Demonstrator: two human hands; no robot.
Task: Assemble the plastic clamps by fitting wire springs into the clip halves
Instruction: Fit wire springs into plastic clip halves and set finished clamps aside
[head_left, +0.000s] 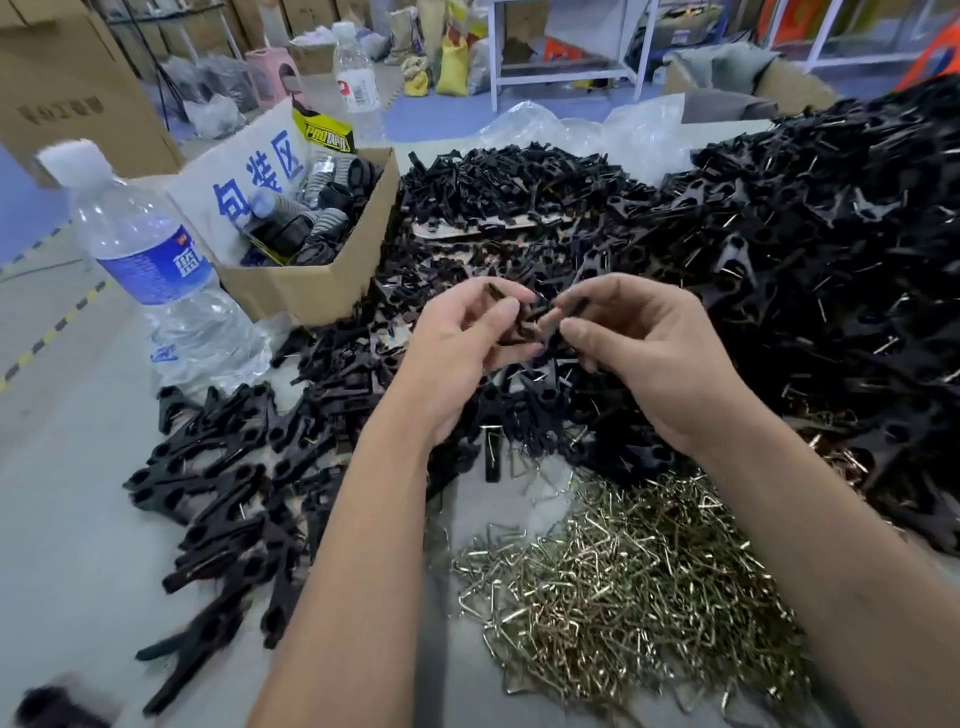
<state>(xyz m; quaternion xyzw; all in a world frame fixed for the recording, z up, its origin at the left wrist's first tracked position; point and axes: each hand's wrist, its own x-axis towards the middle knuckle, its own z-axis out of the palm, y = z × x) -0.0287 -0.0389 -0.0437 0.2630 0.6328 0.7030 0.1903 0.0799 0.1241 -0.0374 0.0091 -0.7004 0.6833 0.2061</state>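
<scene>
1. Black clip halves (535, 319) are held between both hands, above the centre of the table (78, 545); details blurred.
2. Left hand (467, 338): thumb and fingers pinch one clip piece.
3. Right hand (639, 343): fingertips pinch the other end.
4. Wire springs (639, 587): shiny bent pieces, heaped just below the wrists.
5. Loose black clips (805, 260) piled right and behind; more clips (223, 499) spread left.
6. Water bottle (150, 260) and cardboard box (311, 280) stand far left.

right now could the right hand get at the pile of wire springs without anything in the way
Probably yes. The pile of wire springs lies open on the table just below the right hand, with nothing covering it. But that hand is pinching a black clip half, so it would likely have to free some fingers first.
</scene>
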